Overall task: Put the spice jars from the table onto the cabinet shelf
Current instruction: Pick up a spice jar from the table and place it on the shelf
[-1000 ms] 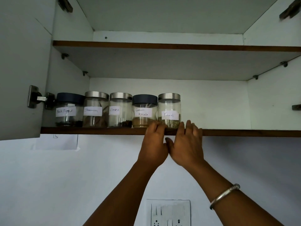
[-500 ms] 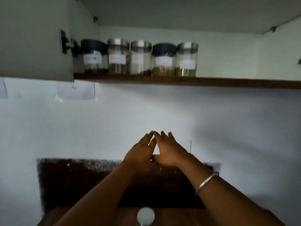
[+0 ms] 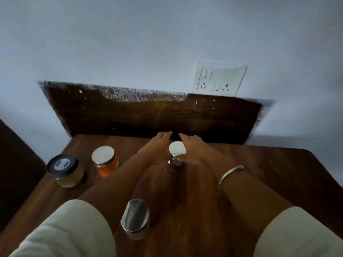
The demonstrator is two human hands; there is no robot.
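— Wood-grain table (image 3: 259, 173) under both my arms, is it? Where are your hands?

— Stretched out ahead of me toward the far edge, one on each side of a small jar with a pale round lid (image 3: 177, 147). My left hand (image 3: 157, 145) lies along its left side, fingers straight and pointing at the dark wooden backboard (image 3: 148, 117). My right hand (image 3: 194, 151) is on its right side, fingers spread, thumb at the jar's neck.

— Have you got hold of it?

— I cannot tell. Both hands are spread wide and right beside the jar; the frame is blurred where they meet it.

— And the other jars?

— Three more stand on the table. An orange-filled jar (image 3: 104, 161) with a silver lid is to the left, a dark-lidded jar (image 3: 64, 170) with pale contents further left, near the table's edge. A steel-lidded jar (image 3: 135, 218) stands nearest me, between my cream sleeves (image 3: 70, 229).

— Anything on your wrist?

— A silver bangle (image 3: 230, 173), on the right one.
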